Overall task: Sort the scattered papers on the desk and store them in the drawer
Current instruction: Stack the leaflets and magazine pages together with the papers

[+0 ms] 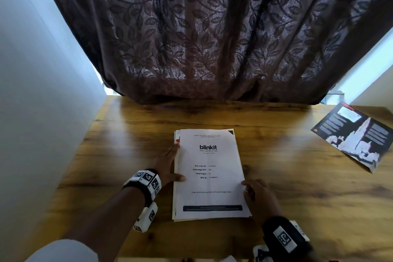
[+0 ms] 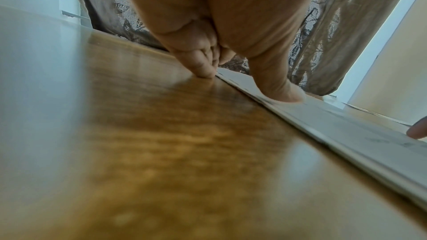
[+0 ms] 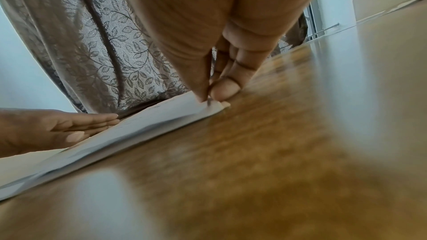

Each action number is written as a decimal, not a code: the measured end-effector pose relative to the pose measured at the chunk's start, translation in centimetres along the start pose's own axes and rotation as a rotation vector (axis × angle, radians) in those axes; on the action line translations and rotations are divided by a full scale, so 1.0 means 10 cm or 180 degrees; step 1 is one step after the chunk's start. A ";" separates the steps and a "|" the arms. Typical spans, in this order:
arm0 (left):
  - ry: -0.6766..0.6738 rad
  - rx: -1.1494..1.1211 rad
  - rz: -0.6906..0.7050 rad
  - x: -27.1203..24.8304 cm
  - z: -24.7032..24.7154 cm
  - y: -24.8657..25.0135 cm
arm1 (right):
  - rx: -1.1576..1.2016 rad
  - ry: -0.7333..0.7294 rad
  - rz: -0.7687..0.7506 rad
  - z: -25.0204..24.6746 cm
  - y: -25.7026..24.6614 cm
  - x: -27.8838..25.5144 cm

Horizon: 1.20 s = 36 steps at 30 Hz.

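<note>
Papers: one stack (image 1: 209, 174) mid-desk (image 1: 297, 187), sheet count unreadable to me; one dark leaflet (image 1: 353, 136) well apart, to the stack's far right. I see my left hand (image 1: 168, 167) with straight fingers (image 2: 203, 68) flat against the stack's left edge, thumb on top. My right hand (image 1: 258, 195) pinches the stack's lifted right edge between thumb and fingertips (image 3: 225, 90).

A stack of papers (image 1: 209, 174) is lying on the wooden desk (image 1: 297, 187), a "blinkit" sheet on top. The left hand (image 1: 168, 166) is touching its left edge with straight fingers; the right hand (image 1: 260, 198) is perhaps pinching its right edge. A dark leaflet (image 1: 355, 136) is lying far right, before a leaf-patterned curtain (image 1: 212, 27).
</note>
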State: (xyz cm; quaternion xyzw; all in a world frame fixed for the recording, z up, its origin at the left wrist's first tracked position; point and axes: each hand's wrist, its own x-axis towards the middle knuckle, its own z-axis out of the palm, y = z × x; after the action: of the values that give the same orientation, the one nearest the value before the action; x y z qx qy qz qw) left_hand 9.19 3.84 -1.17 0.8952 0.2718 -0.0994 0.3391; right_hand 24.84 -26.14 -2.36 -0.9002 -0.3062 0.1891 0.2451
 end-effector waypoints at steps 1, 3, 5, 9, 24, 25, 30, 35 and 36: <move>0.0011 -0.0001 0.0001 0.00 0.01 -0.01 | 0.0001 -0.0020 0.0019 -0.01 -0.01 0.01; 0.0024 0.0026 0.0023 0.01 0.01 -0.02 | 0.0061 -0.0067 0.0076 -0.04 -0.02 0.02; 0.0007 0.0050 0.0034 0.01 0.01 -0.04 | 0.0083 -0.0137 0.0099 -0.07 -0.03 0.05; 0.0013 0.0082 0.0011 0.00 0.00 -0.04 | -0.0092 -0.0347 0.0136 -0.12 -0.05 0.16; 0.0054 0.0065 0.0132 -0.02 -0.02 -0.04 | -0.0464 -0.0680 -0.0017 -0.23 -0.14 0.28; 0.0052 0.0129 0.0173 -0.02 -0.02 -0.05 | -0.0658 -0.0559 -0.0075 -0.23 -0.21 0.30; 0.0030 0.0392 0.0220 0.00 -0.02 -0.02 | -0.0605 -0.0737 -0.1254 0.06 -1.06 0.61; 0.0134 0.0515 0.0169 0.02 -0.03 0.09 | -0.1303 -0.1586 -0.1586 0.55 -1.49 1.15; 0.0100 0.0482 0.0141 0.02 -0.03 0.10 | -0.1584 -0.1554 -0.1573 0.56 -1.44 1.21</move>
State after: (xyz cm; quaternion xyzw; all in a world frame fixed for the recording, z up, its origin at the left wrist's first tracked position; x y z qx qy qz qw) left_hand 9.86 3.50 -0.46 0.9255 0.2489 -0.0981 0.2682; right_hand 24.49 -6.56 -1.18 -0.7603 -0.5981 0.2526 -0.0213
